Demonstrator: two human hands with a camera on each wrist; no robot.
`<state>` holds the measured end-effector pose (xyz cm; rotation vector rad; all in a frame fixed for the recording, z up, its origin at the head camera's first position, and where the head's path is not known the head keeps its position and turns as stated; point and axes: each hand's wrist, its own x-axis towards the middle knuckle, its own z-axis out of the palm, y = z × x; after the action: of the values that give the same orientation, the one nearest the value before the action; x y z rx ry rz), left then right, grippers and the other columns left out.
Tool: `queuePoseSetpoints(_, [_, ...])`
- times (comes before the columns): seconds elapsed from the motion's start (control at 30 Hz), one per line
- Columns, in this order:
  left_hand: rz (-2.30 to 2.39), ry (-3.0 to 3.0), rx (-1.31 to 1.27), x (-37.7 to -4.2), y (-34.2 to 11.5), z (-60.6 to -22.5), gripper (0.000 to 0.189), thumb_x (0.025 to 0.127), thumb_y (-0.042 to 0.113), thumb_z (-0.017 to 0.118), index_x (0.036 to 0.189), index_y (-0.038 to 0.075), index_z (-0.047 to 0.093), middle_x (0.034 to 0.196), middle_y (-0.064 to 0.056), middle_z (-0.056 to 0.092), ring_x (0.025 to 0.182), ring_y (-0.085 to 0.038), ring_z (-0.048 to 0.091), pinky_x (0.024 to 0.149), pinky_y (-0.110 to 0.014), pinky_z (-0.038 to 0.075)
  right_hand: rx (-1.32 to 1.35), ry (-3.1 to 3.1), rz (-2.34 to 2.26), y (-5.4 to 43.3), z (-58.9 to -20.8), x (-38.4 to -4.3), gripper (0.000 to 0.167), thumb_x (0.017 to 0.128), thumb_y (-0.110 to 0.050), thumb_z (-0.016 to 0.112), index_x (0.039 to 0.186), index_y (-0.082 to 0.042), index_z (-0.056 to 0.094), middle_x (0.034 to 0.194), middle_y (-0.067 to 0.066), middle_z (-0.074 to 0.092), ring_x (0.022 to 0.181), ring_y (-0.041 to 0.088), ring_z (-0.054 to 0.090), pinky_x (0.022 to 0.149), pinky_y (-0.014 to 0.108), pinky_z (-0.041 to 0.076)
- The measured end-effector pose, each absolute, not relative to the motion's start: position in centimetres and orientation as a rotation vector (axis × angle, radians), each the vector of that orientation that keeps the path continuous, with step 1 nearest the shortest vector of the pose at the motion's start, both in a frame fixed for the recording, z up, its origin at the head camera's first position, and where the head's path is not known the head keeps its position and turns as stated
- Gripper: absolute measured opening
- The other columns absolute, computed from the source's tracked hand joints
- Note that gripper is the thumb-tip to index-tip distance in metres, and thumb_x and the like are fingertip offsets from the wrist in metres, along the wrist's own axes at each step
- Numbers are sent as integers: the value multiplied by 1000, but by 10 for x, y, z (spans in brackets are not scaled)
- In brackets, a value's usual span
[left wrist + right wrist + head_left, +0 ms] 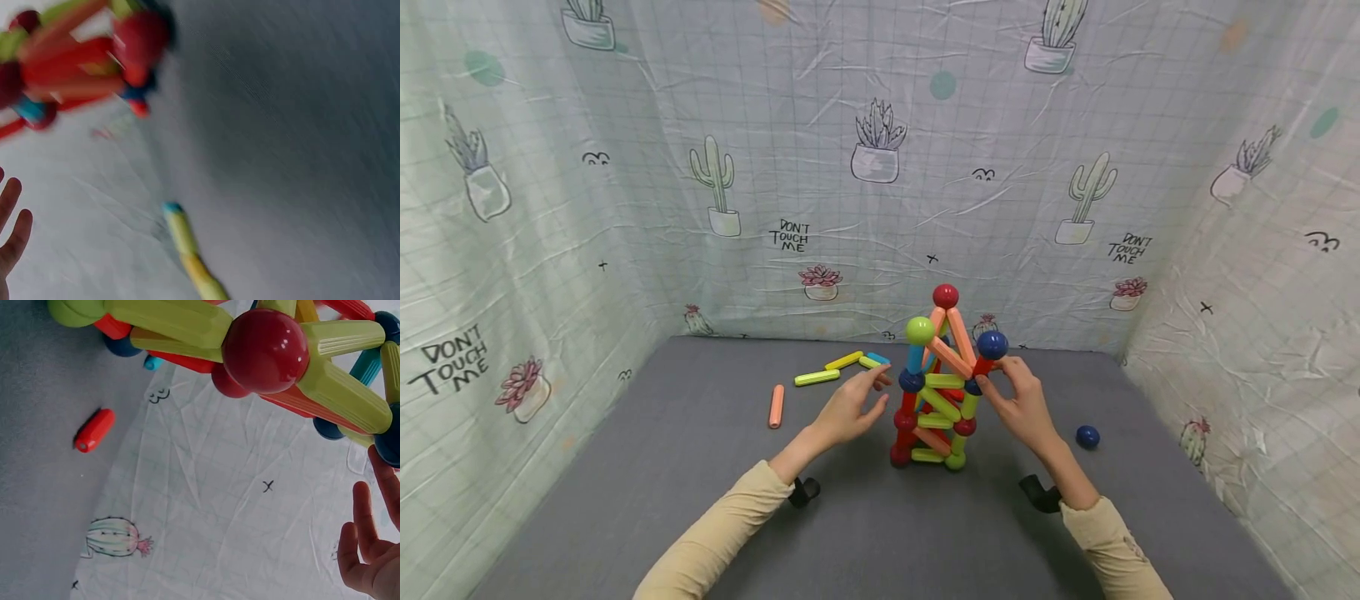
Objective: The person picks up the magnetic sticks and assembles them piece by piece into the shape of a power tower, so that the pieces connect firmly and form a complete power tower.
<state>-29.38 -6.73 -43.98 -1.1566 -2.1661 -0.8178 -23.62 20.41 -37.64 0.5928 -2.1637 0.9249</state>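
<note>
A tower of coloured magnetic sticks and balls stands upright, several levels high. Its top carries a red ball, a lime ball and a blue ball. At the upper right corner, my right hand pinches the short red stick under that blue ball. In the right wrist view, a fingertip touches a dark blue joint ball; other fingers stay extended. My left hand hovers left of the tower, fingers loosely bent around nothing; the left wrist view shows its fingers apart from the blurred structure.
Loose sticks lie left of and behind the tower: an orange one, a lime one, a yellow one and a blue one. A blue ball sits on the grey table at right. A patterned curtain encloses the back and sides.
</note>
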Motion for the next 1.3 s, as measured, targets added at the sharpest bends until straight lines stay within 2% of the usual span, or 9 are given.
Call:
queuePoseSetpoints(0.13, [-670,-2285,-1055,-323,-80,-456,43,83,11,57,124,4,47,102,-7,61,90,-18,58,77,-31,48,591,-2173,938,207,-379,-240,25,77,2,64,100,-6,61,91,8,62,88,19,54,75,34,45])
queuePoseSetpoints(0.23, [-511,-2432,-996,-341,-85,-464,41,82,11,59,122,3,50,108,-12,59,97,-25,57,82,-38,46,599,-2175,930,207,-378,-239,21,79,-1,63,99,-6,61,91,8,62,87,18,55,75,35,45])
queuePoseSetpoints(0.4, [-276,-2673,-903,-361,-81,-471,46,85,19,57,128,4,45,123,-16,50,112,-34,49,87,-50,42,616,-2176,918,206,-378,-240,19,80,-5,63,99,-6,60,90,9,61,86,19,55,73,36,46])
queuePoseSetpoints(0.63, [-144,-2911,-672,-375,-64,-488,50,90,27,49,136,12,36,137,-10,40,123,-31,39,92,-52,36,617,-2179,875,206,-379,-240,16,80,-8,64,95,-6,59,87,9,60,82,18,55,71,38,47])
queuePoseSetpoints(0.97, [49,-2978,-579,-381,-48,-498,50,93,33,42,140,22,28,146,-1,29,127,-29,33,94,-52,33,619,-2179,857,208,-377,-239,17,80,-7,64,96,-5,59,86,8,60,81,17,54,70,37,48])
queuePoseSetpoints(1.1, [61,-2980,-581,-380,-47,-497,50,94,32,41,141,19,28,145,-2,30,126,-30,33,95,-51,34,620,-2186,855,207,-376,-238,17,79,-7,64,95,-5,59,85,9,59,81,17,54,68,37,48])
queuePoseSetpoints(1.2, [72,-2905,-616,-378,-50,-493,44,93,21,46,135,11,38,137,-6,40,123,-31,37,92,-48,38,623,-2192,848,207,-375,-238,16,80,-7,64,94,-5,58,85,9,59,81,17,53,66,35,47])
queuePoseSetpoints(1.3, [142,-2811,-677,-376,-54,-489,32,90,10,49,123,8,50,126,-11,47,117,-31,42,87,-46,42,620,-2193,846,206,-376,-238,15,80,-7,64,94,-5,58,84,8,59,80,17,53,66,34,46])
